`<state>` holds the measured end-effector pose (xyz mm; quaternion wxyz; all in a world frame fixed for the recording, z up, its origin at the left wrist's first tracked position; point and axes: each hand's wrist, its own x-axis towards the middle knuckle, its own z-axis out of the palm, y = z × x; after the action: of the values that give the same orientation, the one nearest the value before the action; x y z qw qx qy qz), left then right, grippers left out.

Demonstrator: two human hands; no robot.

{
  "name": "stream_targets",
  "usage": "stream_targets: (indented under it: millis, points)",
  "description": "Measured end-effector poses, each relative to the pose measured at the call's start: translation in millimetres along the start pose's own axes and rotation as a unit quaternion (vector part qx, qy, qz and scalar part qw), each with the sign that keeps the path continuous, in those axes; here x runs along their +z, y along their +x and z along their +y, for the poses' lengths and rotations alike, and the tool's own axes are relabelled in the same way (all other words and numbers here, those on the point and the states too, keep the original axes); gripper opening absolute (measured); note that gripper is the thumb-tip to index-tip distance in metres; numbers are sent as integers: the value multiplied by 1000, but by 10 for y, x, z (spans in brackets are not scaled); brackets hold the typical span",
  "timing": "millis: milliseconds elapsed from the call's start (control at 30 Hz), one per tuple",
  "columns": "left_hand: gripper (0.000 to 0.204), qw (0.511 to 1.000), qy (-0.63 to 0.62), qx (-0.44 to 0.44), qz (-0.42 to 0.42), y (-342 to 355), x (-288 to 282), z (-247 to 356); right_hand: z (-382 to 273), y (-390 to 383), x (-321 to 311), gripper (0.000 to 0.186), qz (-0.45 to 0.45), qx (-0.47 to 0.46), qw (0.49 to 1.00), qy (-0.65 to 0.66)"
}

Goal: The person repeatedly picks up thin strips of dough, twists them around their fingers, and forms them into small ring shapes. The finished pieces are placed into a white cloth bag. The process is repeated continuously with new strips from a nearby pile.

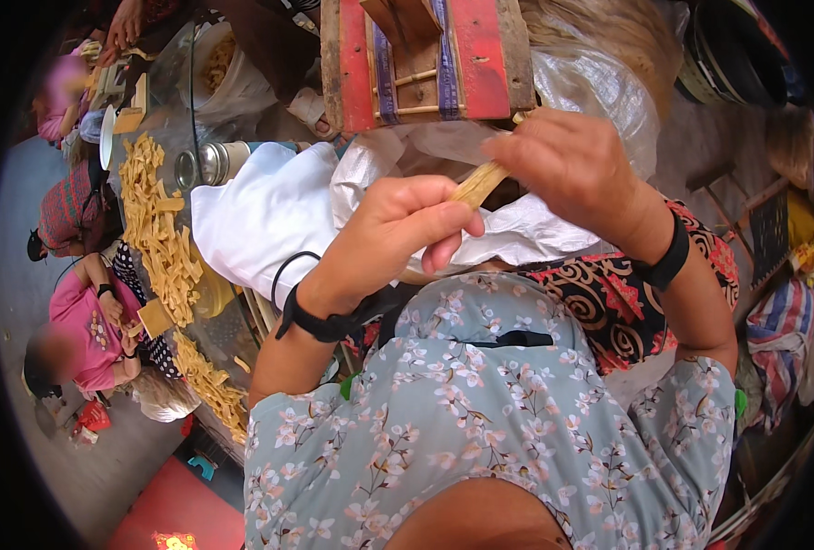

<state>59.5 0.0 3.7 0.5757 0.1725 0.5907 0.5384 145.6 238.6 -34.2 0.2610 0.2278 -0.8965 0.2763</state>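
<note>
Pinched between the thumb and fingers of my left hand [416, 220] is a short, flat tan piece [480, 184], slanting up to the right. It looks like wood or bamboo, though I cannot be sure. My right hand [572, 160] is curled closed at the piece's far end, slightly blurred. A small pale tip shows above its knuckles; what its fingers grip is hidden. Below both hands lies an opened white plastic sack [540, 229]. Just beyond them stands a worn wooden board [485, 60] painted red, with purple straps and thin sticks across it.
A long heap of similar tan pieces [164, 238] covers the table at left. Nearby are a metal-lidded flask [212, 165], a white cloth [265, 206] and a bucket [228, 78] holding more pieces. Other people sit along the table's far side. A striped bag [778, 339] lies at right.
</note>
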Motion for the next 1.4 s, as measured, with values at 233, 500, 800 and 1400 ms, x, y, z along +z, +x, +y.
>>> stream_targets:
  millis: [233, 500, 800, 1400]
  points:
    - [44, 924, -180, 334, -47, -274, 74, 44, -88, -284, -149, 9, -128, 276, 907, 291]
    - [23, 718, 522, 450, 98, -389, 305, 380, -879, 75, -607, 28, -122, 288, 844, 437]
    - [30, 691, 587, 404, 118, -112, 361, 27, -656, -120, -233, 17, -80, 565, 522, 634]
    - [18, 612, 578, 450, 299, -96, 213, -233, -461, -44, -72, 27, -27, 510, 613, 603]
